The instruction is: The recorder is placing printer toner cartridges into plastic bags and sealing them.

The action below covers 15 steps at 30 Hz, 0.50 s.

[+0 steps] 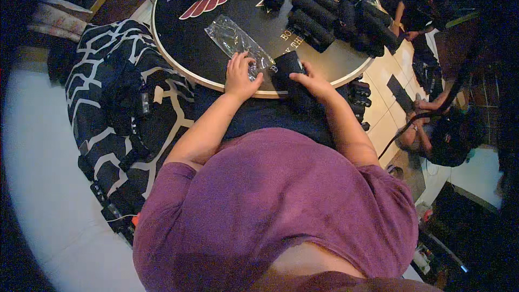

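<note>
Bag [220, 31] of clear plastic under left hand [242, 78], thumb and fingers parted, black item [285, 69] clamped by right hand's [313, 82] thumb and fingers, black rolls [314, 24] beyond on round table [346, 65].

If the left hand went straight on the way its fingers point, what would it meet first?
Probably the clear plastic bag: it lies right ahead of the left hand, which may already touch it.
</note>
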Available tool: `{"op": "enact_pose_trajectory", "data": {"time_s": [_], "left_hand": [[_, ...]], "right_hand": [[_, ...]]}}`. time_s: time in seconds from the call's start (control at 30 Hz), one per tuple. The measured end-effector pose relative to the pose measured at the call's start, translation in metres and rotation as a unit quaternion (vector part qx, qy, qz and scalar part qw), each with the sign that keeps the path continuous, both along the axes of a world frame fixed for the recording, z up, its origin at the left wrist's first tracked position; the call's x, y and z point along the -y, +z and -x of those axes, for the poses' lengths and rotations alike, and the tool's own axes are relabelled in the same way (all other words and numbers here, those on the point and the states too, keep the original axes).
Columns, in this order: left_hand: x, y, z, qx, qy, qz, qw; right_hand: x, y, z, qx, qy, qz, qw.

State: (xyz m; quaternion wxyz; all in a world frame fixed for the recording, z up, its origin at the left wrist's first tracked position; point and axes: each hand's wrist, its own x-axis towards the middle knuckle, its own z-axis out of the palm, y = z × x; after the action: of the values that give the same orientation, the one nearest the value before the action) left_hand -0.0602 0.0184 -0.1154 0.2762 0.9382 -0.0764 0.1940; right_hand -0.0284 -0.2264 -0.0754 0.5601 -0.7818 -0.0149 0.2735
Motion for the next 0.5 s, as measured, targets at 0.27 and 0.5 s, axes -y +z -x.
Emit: {"op": "enact_pose_trajectory", "data": {"time_s": [0.27,0.5], "left_hand": [[-0.003,0.000,0.001,0.027,0.004,0.038,0.999],[0.004,0.020,0.001,0.012,0.028,0.177,0.984]], "right_hand": [[-0.017,0.021,0.012,0.042,0.067,-0.035,0.996],[-0.030,-0.001,0.017,0.152,0.090,-0.065,0.982]]}}
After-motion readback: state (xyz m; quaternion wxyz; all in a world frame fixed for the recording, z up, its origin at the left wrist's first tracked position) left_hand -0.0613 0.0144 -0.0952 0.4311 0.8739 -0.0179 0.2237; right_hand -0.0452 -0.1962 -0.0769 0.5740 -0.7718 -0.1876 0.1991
